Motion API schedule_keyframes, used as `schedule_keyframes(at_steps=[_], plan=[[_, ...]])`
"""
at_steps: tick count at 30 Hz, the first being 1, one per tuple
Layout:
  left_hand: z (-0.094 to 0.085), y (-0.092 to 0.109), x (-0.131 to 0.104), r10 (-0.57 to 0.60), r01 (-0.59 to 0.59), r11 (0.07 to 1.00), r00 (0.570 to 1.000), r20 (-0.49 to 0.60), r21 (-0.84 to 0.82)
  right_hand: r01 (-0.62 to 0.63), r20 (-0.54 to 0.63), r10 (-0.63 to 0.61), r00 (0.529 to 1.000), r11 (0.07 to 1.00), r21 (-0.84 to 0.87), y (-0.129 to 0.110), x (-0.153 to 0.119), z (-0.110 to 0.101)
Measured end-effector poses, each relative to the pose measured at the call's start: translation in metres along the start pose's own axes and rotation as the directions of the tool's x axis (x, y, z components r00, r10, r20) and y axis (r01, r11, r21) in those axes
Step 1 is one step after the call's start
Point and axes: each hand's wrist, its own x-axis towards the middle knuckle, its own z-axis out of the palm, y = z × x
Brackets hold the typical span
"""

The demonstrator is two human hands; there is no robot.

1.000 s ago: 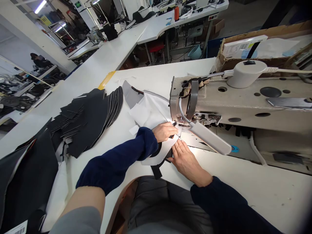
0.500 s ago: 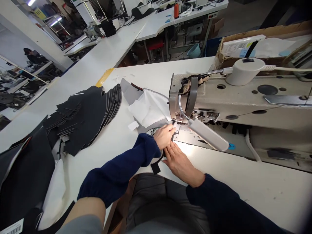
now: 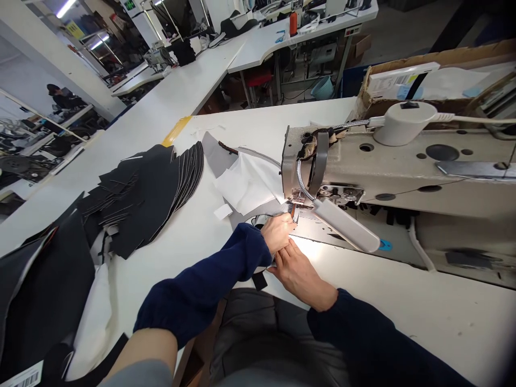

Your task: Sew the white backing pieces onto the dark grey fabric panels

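My left hand [image 3: 278,232] is closed close in front of the sewing machine's [image 3: 397,174] needle area, its fingers curled down on the grey and white fabric piece [image 3: 248,183]. Just behind it, nearer my body, my right hand [image 3: 300,274] lies low over the work with its fingers stretched forward against the left hand and the thumb apart. The fabric spreads to the left of the machine head, and a black tab [image 3: 259,280] of material pokes out by the table edge. What lies under my palms is hidden.
A fanned stack of dark cut panels [image 3: 149,188] lies on the left of the white table [image 3: 189,231], with more dark pieces [image 3: 46,279] nearer me. A lamp [image 3: 346,224] hangs beside the needle area. A cardboard box [image 3: 365,97] stands behind the machine.
The whole view has shifted slightly. My left hand has crept a little right and nearer me, and a small orange-brown strip now shows by the needle. My right hand stays close to it.
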Motion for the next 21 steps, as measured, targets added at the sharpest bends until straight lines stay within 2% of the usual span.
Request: schedule_keyframes(at_steps=[9, 12, 14, 16, 18, 21], plan=[[0.000, -0.014, 0.008, 0.008, -0.011, 0.995, 0.999, -0.032, -0.100, -0.066, 0.013, 0.065, 0.998, 0.995, 0.077, 0.008, 0.001, 0.005], [0.002, -0.018, 0.007, -0.054, 0.029, 0.988, 0.985, -0.167, -0.151, -0.090, 0.020, 0.089, 0.996, 0.989, 0.116, 0.012, 0.000, 0.007], [0.006, -0.021, 0.005, -0.124, 0.079, 0.984, 0.948, -0.293, -0.162, -0.096, 0.021, 0.094, 0.995, 0.987, 0.129, 0.013, 0.000, 0.007], [0.010, -0.025, 0.004, -0.176, 0.130, 0.980, 0.919, -0.352, -0.151, -0.102, 0.024, 0.099, 0.995, 0.986, 0.130, 0.013, -0.001, 0.006], [0.011, -0.029, 0.006, -0.176, 0.142, 0.982, 0.929, -0.325, -0.124, -0.104, 0.027, 0.101, 0.995, 0.987, 0.124, 0.012, -0.001, 0.005], [0.007, -0.032, 0.011, -0.116, 0.108, 0.993, 0.971, -0.210, -0.049, -0.110, 0.017, 0.109, 0.994, 0.987, 0.114, 0.011, 0.000, 0.006]])
